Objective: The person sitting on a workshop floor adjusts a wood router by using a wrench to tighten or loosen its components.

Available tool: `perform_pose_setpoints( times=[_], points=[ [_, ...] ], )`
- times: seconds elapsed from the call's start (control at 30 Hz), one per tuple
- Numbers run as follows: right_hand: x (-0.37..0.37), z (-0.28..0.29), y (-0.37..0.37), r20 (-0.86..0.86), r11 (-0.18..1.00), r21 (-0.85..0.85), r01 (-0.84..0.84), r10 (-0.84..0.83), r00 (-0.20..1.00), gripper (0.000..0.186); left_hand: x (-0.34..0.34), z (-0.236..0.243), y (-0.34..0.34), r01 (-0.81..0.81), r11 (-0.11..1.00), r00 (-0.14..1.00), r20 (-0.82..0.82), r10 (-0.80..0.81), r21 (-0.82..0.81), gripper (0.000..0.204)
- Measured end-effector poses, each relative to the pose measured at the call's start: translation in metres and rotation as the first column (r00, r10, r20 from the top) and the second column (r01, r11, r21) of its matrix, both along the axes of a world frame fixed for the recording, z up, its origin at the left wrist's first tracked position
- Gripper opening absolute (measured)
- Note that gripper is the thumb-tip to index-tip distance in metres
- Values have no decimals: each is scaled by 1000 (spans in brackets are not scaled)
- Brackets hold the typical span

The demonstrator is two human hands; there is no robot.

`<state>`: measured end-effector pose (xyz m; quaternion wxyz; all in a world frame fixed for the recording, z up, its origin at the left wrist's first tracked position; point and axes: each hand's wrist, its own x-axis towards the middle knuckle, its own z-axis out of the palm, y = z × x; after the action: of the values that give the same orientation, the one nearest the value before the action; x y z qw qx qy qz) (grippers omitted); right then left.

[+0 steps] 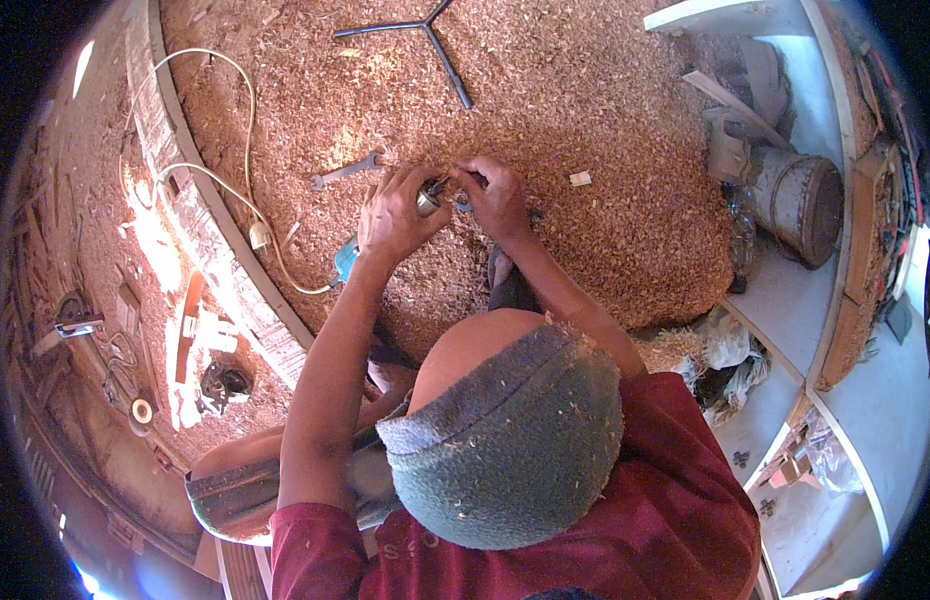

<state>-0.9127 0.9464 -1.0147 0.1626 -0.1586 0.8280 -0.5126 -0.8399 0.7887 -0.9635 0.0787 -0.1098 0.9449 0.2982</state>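
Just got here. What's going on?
A person is crouched over wood shavings, both bare hands on small work. The left hand grips a teal power tool near its metal front end; the right hand is bent close to that tip, though what its fingers hold is too small to tell. A light cable runs from the tool off to the left. A metal spanner lies just beyond the left hand, and a black three-armed frame lies farther out.
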Motion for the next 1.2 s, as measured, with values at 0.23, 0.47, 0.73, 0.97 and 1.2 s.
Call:
perform_pose_setpoints(
  times=[0.23, 0.47, 0.73, 0.97, 1.2],
  points=[
    [3, 5, -1, 46, 1000, 0, -27, 27, 999, 24, 0, 1, 0, 10, 1000, 1000, 0, -10, 4, 48],
    [4, 4, -3, -20, 999, -23, -25, 24, 999, 24, 1, -1, -1, 12, 1000, 1000, 19, -12, 1, 46],
    [6, 1, -4, -64, 995, -99, 3, -9, 998, 21, 1, -2, -2, 24, 1000, 1000, -20, -24, -6, 46],
    [7, -1, -3, -46, 997, -79, -5, 2, 999, 20, -1, 1, -2, 22, 999, 1000, -12, -21, 26, 44],
    [7, 2, -3, -4, 1000, -17, -24, 24, 1000, 20, -1, 2, -1, 9, 1000, 1000, -25, -9, 24, 45]
  ],
)
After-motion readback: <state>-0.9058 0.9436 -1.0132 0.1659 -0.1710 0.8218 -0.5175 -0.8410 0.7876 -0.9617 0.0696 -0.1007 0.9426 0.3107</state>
